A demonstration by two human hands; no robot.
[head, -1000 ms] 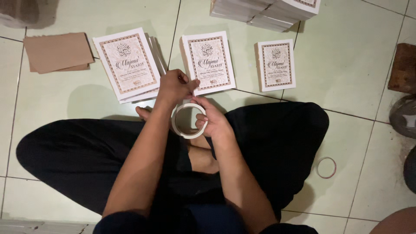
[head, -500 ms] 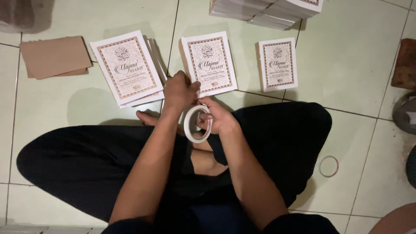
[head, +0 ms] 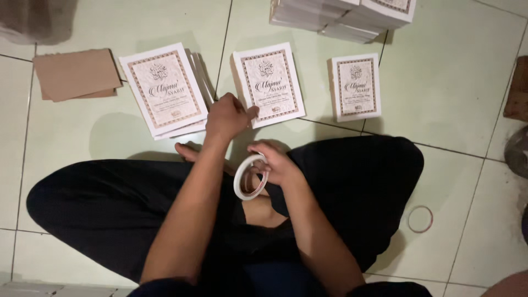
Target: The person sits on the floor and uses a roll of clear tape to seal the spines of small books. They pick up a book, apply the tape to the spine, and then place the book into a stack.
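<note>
Scene: we look down on a person sitting cross-legged in dark trousers on a pale green tiled floor.
Tape roll: a thin white ring of tape, held upright over the lap, near the middle of the view.
Right hand: closed around the ring's right side, fingers curled over its rim.
Left hand: holds nothing that we can see; loosely curled, it reaches far forward, fingertips at the near left corner of the middle booklet.
Other things: a left booklet stack, a smaller right booklet, brown card far left, more stacks at the far edge, a loose ring on the floor at right.
Handling: we judge the tape roll light, stiff enough to pinch by its rim, sticky at its loose end.
Best hold: thumb inside the core, fingers outside.
</note>
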